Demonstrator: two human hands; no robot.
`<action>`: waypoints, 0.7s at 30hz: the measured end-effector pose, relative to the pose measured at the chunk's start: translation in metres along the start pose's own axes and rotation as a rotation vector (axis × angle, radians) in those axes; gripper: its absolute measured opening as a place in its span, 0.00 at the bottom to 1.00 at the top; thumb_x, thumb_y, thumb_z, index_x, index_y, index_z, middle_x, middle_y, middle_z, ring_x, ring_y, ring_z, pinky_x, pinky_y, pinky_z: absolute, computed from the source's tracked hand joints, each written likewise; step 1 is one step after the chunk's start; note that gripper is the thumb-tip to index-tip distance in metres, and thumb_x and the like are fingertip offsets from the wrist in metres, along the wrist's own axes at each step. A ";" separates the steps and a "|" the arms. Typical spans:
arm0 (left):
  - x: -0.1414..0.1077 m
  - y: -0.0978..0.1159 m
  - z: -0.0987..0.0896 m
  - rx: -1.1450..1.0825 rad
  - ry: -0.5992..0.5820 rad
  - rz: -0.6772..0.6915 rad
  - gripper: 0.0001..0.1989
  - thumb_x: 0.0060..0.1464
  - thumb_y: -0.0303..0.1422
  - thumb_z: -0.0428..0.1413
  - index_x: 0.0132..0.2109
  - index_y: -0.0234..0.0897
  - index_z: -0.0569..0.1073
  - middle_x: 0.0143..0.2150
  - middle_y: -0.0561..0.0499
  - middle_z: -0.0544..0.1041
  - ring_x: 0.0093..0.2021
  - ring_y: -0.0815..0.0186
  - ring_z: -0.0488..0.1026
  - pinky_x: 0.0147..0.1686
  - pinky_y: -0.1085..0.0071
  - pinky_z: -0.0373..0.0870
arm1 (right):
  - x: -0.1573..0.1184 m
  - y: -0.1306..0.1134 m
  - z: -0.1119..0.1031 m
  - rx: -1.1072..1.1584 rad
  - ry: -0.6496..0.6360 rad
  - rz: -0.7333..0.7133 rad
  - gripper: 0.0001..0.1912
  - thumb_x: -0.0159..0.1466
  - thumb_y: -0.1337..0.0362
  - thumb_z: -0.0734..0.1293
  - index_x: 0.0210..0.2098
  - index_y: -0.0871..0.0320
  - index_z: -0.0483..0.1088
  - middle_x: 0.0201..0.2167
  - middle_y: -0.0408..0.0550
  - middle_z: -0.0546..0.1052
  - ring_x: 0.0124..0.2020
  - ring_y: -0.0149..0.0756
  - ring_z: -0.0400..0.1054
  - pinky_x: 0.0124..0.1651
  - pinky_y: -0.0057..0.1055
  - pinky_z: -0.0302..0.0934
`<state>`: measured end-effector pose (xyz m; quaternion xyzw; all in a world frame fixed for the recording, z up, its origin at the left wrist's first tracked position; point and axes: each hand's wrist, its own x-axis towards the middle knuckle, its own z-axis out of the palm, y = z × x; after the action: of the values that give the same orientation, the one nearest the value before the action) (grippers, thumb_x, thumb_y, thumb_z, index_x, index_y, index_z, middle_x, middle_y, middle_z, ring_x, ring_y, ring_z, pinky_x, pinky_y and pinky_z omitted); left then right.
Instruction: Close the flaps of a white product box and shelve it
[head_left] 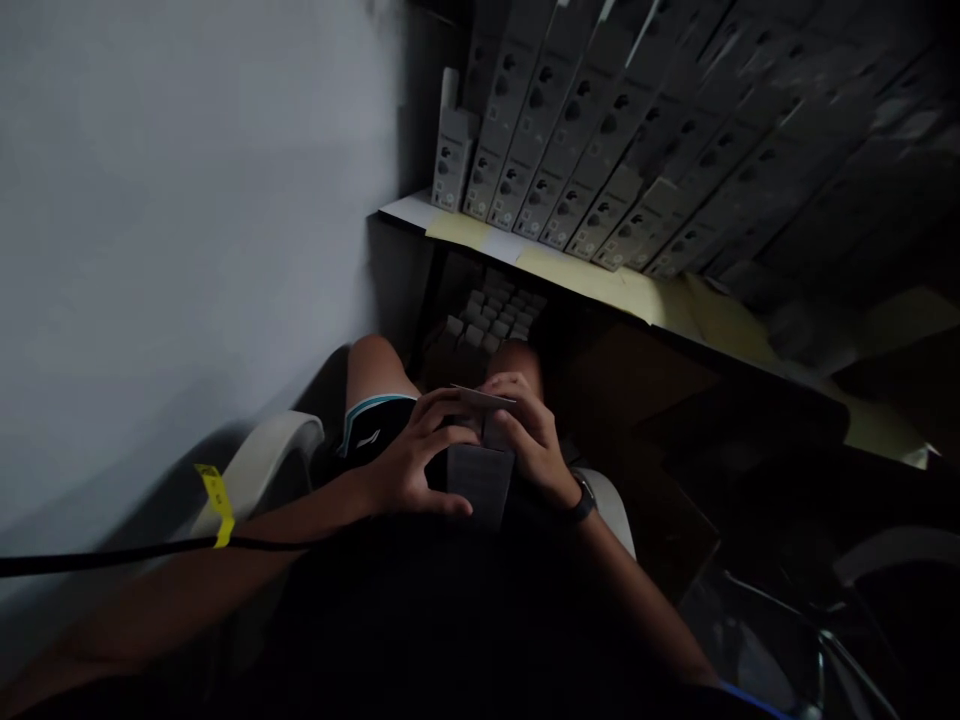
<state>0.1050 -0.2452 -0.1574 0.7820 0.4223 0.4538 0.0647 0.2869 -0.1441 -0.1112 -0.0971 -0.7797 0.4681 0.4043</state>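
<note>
Over the person's bare knees, the left hand (409, 455) and right hand (529, 440) both wrap a slim dark-grey cardboard box (480, 482), fingers curled round it and pressing inward, with a pale flat card (484, 397) sticking out at its top. A thin black cord (112, 556) with a yellow tag (216, 503) crosses the left forearm. Grey boxes (570, 130) stand in rows on a shelf ahead. Risk: the cord could snag the arm, jolting the box loose; the card could bend under pressing fingers.
</note>
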 end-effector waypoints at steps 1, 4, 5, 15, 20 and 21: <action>-0.001 0.001 0.000 0.012 0.009 -0.017 0.38 0.43 0.58 0.62 0.56 0.43 0.68 0.64 0.42 0.58 0.69 0.49 0.48 0.68 0.47 0.55 | 0.002 -0.002 -0.001 0.014 -0.036 0.000 0.15 0.70 0.52 0.61 0.49 0.52 0.72 0.48 0.51 0.68 0.52 0.42 0.64 0.56 0.42 0.61; -0.006 0.003 0.001 0.028 -0.008 -0.074 0.40 0.43 0.59 0.62 0.59 0.45 0.66 0.67 0.42 0.52 0.69 0.47 0.48 0.67 0.45 0.57 | 0.007 -0.006 -0.002 0.014 -0.097 0.004 0.24 0.67 0.42 0.60 0.45 0.55 0.74 0.47 0.53 0.68 0.50 0.45 0.65 0.55 0.45 0.60; -0.008 0.003 0.002 0.027 -0.018 -0.088 0.41 0.43 0.59 0.62 0.61 0.46 0.65 0.67 0.41 0.51 0.70 0.47 0.48 0.67 0.45 0.57 | 0.008 -0.006 -0.003 -0.002 -0.094 0.009 0.24 0.67 0.42 0.61 0.43 0.56 0.74 0.45 0.53 0.68 0.49 0.44 0.65 0.54 0.44 0.61; -0.011 0.000 -0.004 -0.055 0.251 -0.056 0.42 0.50 0.50 0.63 0.66 0.39 0.57 0.62 0.37 0.60 0.64 0.52 0.60 0.64 0.51 0.62 | 0.011 -0.001 -0.009 -0.127 -0.068 0.030 0.12 0.65 0.60 0.69 0.47 0.57 0.73 0.43 0.50 0.76 0.45 0.38 0.70 0.49 0.36 0.64; -0.003 0.003 -0.008 -0.186 0.074 -0.033 0.47 0.51 0.51 0.61 0.71 0.41 0.51 0.70 0.37 0.55 0.72 0.50 0.52 0.69 0.51 0.55 | 0.004 -0.011 -0.010 -0.152 -0.071 0.012 0.14 0.63 0.62 0.71 0.48 0.56 0.74 0.47 0.50 0.77 0.50 0.40 0.71 0.53 0.38 0.65; -0.002 0.003 -0.007 -0.212 0.064 -0.040 0.46 0.52 0.50 0.61 0.71 0.41 0.52 0.70 0.38 0.56 0.71 0.51 0.54 0.69 0.52 0.57 | 0.002 -0.014 -0.009 -0.169 -0.065 0.016 0.15 0.63 0.63 0.71 0.49 0.56 0.74 0.47 0.50 0.77 0.50 0.40 0.71 0.53 0.38 0.66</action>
<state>0.1011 -0.2509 -0.1530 0.7472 0.3891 0.5195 0.1426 0.2947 -0.1445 -0.0968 -0.1218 -0.8284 0.4068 0.3653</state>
